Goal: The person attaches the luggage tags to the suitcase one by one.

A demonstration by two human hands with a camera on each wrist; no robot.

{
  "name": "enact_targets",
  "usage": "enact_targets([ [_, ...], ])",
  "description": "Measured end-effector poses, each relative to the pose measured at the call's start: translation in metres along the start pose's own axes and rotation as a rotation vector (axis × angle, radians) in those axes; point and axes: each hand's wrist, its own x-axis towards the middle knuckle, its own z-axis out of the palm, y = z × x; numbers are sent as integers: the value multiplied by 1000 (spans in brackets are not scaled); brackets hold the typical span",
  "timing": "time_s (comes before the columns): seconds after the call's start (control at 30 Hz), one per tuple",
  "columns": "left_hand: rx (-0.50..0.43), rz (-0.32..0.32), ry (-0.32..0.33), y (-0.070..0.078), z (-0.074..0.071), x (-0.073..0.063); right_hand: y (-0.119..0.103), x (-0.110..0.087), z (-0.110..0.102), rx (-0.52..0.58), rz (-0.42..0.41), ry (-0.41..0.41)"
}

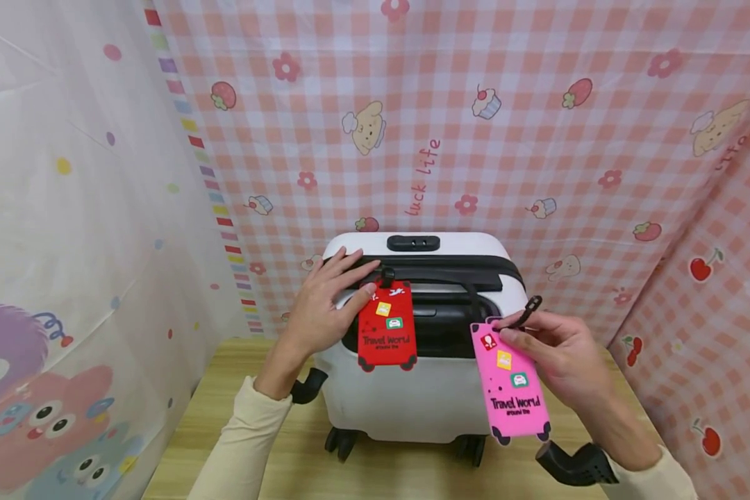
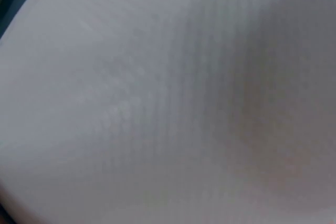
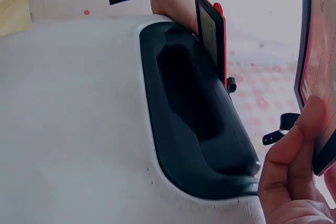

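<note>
A white suitcase [image 1: 406,410] stands upright with a black recessed panel and a black top handle [image 1: 456,273]. In front of the panel hangs a red luggage tag [image 1: 387,333], its black strap [image 1: 387,275] up by the handle. My left hand [image 1: 328,305] rests on the suitcase top, fingers extended, thumb touching the tag's upper corner. To the right, my right hand [image 1: 553,351] pinches a pink luggage tag [image 1: 517,399] near its top, between thumb and fingers. That tag's black strap [image 1: 528,309] sticks up with a free end. In the left wrist view, only a blurred pale surface fills most of the frame.
Below the suitcase lies a wood-grain tabletop [image 1: 219,389]. Behind it hangs a pink checked curtain [image 1: 506,167]; a white patterned one [image 1: 87,208] is at the left. A combination lock [image 1: 413,243] sits on the suitcase's top edge. Black wrist mounts [image 1: 575,465] are on both forearms.
</note>
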Motion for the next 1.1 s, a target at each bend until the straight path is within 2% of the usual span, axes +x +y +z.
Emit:
enact_targets([
  [0.13,18,2,-1,1,0,0,0,0,3,-28,11,-38],
  [0.33,27,8,2,1,1,1,-2,2,8,-132,39,-54],
  [0.57,36,-1,-7,2,1,0,-5,8,15,-266,160,-33],
  [0.77,30,-4,-6,2,1,0,-13,20,21,-300,274,-40],
  [1.1,26,4,-9,1,-1,1,-24,42,28,-382,333,-62],
])
